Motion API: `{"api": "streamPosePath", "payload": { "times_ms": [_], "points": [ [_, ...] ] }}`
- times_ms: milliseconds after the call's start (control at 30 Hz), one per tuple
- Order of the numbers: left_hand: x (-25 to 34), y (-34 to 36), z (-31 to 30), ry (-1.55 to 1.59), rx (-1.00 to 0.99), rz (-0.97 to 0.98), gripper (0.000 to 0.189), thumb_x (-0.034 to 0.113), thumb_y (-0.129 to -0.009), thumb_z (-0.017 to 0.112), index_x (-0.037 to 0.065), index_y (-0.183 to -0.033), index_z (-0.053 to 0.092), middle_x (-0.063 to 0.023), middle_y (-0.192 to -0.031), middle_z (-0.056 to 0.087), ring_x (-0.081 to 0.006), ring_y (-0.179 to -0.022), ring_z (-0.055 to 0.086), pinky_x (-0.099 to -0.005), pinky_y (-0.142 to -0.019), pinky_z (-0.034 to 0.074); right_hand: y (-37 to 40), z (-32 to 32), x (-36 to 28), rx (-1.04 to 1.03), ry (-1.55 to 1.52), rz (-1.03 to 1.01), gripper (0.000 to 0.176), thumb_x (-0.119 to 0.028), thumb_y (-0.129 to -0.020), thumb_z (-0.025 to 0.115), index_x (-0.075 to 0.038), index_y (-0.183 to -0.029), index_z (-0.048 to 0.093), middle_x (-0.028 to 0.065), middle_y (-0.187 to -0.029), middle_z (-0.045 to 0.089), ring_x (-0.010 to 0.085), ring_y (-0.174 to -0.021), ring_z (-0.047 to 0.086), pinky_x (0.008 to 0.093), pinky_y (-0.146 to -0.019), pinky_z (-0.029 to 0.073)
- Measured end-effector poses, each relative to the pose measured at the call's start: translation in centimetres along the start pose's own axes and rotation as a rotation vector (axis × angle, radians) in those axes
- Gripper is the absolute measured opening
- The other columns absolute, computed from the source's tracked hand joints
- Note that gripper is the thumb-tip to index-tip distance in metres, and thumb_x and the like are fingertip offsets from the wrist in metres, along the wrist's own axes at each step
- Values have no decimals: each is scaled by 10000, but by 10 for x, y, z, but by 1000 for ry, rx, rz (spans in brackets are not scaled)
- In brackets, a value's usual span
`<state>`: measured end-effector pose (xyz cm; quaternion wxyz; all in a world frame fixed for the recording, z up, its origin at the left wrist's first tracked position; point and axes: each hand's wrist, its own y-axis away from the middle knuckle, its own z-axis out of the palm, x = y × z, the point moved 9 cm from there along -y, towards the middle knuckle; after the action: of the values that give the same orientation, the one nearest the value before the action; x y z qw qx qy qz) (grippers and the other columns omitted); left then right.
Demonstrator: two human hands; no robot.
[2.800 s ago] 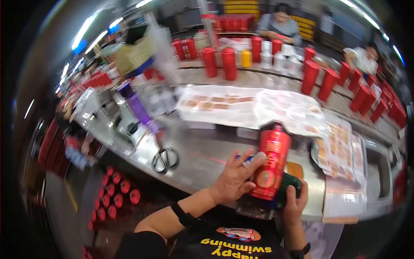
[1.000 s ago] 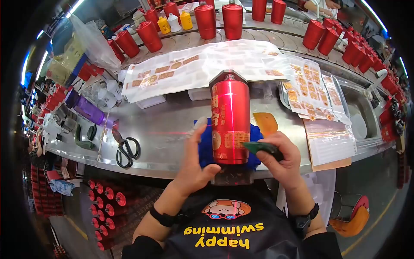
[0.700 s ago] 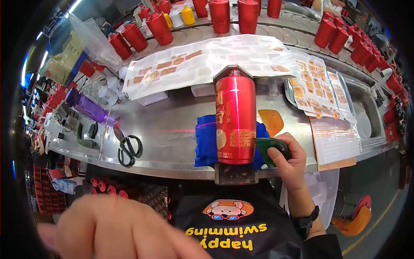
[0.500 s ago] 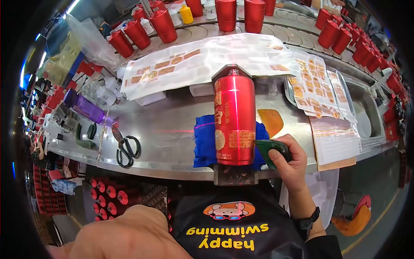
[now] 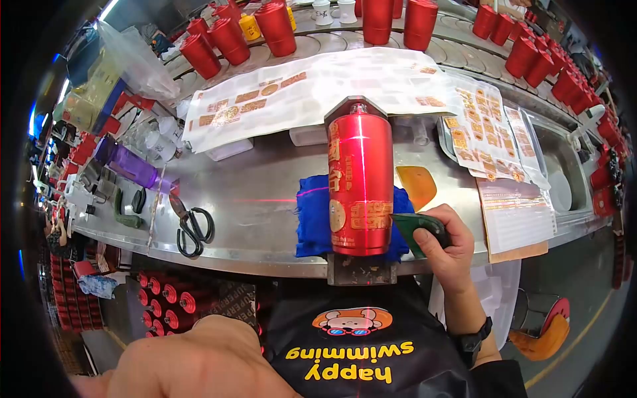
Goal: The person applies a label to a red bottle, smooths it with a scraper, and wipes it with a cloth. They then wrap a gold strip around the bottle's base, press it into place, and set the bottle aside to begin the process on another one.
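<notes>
A red metal bottle (image 5: 371, 172) with gold decals lies in a dark metal holder (image 5: 363, 272), its capped end away from me. Red laser lines cross it. My right hand (image 5: 450, 249) is closed round a dark green scraper (image 5: 424, 229), whose edge is at the bottle's lower right side. Under the bottle lies a blue cloth (image 5: 312, 225). My left hand (image 5: 199, 358) looms large and close to the camera at the lower left, away from the bottle; its fingers are hidden. A yellow-orange scraper (image 5: 417, 186) rests right of the bottle.
Black-handled scissors (image 5: 192, 229) and a purple bottle (image 5: 129, 164) are on the left. A long decal sheet (image 5: 265, 99) lies behind, more decal sheets (image 5: 488, 132) to the right. Beyond, several red cups (image 5: 275, 30) stand on a conveyor (image 5: 318, 46). Red bottles (image 5: 166, 302) sit below the table.
The cups on the conveyor have shifted to the right. Both my hands, the scraper and the red bottle hold nearly the same positions.
</notes>
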<state>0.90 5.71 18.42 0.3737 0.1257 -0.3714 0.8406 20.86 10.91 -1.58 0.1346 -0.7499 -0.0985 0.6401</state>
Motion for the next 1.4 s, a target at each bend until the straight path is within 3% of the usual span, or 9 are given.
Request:
{"api": "streamPosePath", "payload": {
  "times_ms": [133,233,333,500,567,667,767,900,1400],
  "points": [
    [2,1,0,-4,43,150,293,172,-935,520,77,-673,610,-44,-583,476,-261,-606,594,-610,-807,484,1,3,1,11,-26,27,203,-86,-868,724,19,-1023,643,52,-872,595,118,-777,553,243,-703,439],
    [2,-10,4,1,-195,53,314,185,-950,505,75,-676,614,-51,-598,501,-255,-603,591,-587,-788,490,1,4,-2,10,-21,7,198,-84,-869,722,18,-1021,644,54,-872,593,118,-775,550,242,-703,438],
    [-1,-1,6,-7,18,20,362,230,-972,494,71,-673,620,-61,-614,540,-247,-599,586,-545,-780,498,2,4,-2,8,-23,1,202,-83,-870,721,18,-1026,642,54,-874,594,118,-775,547,242,-704,438],
    [3,10,-17,-259,-10,67,316,258,-1021,452,105,-758,537,-73,-692,604,-309,-585,635,-640,-765,470,4,1,1,28,-95,69,207,-82,-887,707,21,-1049,628,41,-889,599,98,-790,549,232,-717,444],
    [-6,33,-70,-824,148,189,279,335,-925,599,58,-892,596,-79,-846,662,-277,-753,647,-537,-935,426,5,-1,4,39,-120,77,205,-83,-899,696,20,-1059,621,30,-905,605,81,-801,550,222,-723,448],
    [-19,68,-142,-1353,568,104,568,390,-856,713,5,-1234,535,-186,-1270,602,-321,-1173,570,-434,-1055,371,10,-4,13,76,-202,129,180,-84,-915,678,5,-1056,609,8,-910,616,56,-801,552,210,-722,459],
    [-40,88,-169,-1856,485,23,702,318,-837,730,-9,-1375,419,-231,-1423,459,-396,-1312,439,-459,-1107,313,16,-8,32,123,-202,222,174,-85,-907,677,-1,-1039,602,13,-887,617,62,-792,557,219,-713,467],
    [-54,112,-193,-1860,672,-108,801,284,-821,721,-19,-1452,332,-245,-1449,416,-414,-1324,412,-468,-1118,302,25,-22,39,164,46,232,194,-99,-880,682,2,-1018,591,33,-860,614,91,-776,566,253,-697,480],
    [-53,117,-186,-1918,633,168,840,181,-783,731,15,-1485,300,-210,-1442,425,-416,-1245,438,-481,-1083,333,22,-10,48,59,228,133,176,-105,-954,593,32,-1063,593,107,-965,647,188,-852,599,302,-813,498]
  ]
}}
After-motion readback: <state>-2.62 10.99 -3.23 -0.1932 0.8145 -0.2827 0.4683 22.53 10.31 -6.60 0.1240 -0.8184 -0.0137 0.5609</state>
